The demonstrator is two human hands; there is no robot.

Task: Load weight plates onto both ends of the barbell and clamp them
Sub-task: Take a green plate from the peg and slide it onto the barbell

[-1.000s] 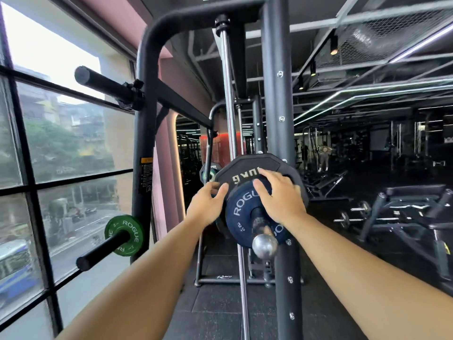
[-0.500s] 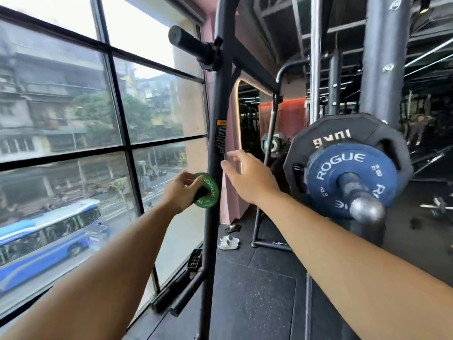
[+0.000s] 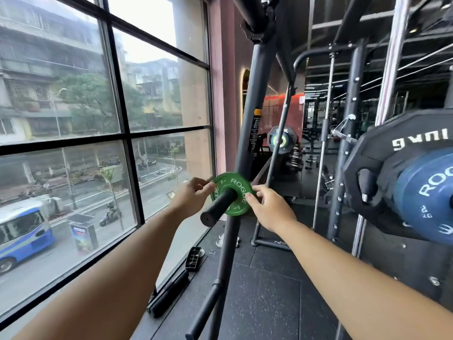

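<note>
One small green plate [image 3: 231,194], round, marked ROGUE, sits on the black storage peg [image 3: 219,206] of the rack upright [image 3: 247,133]; the peg's end juts toward you, past the plate's face. Judged a light change plate: stiff, smooth-coated and thin at the rim, so likely slick under a pinch and easy to cock on the peg if you pull it by one side only. Take hold at opposite edges and draw it straight along the peg, face kept square.

Your left hand [image 3: 190,196] is at the plate's left edge, fingers [image 3: 204,183] loosely curled and part open, tips touching the rim. Your right hand [image 3: 270,207] is at the plate's right edge, its fingers [image 3: 252,200] likewise bent against the rim. Neither hand has fully closed round it; the plate hangs on the peg and is not lifted.

Two plates are already mounted to the right of the green plate, well apart from it: a large black plate [image 3: 382,153] and, in front of it, a blue plate [image 3: 426,190], both at the frame's right edge. No clamp can be seen on that end. To the green plate's left is the window [image 3: 105,99]; below it, the dark rubber floor [image 3: 264,278].
</note>
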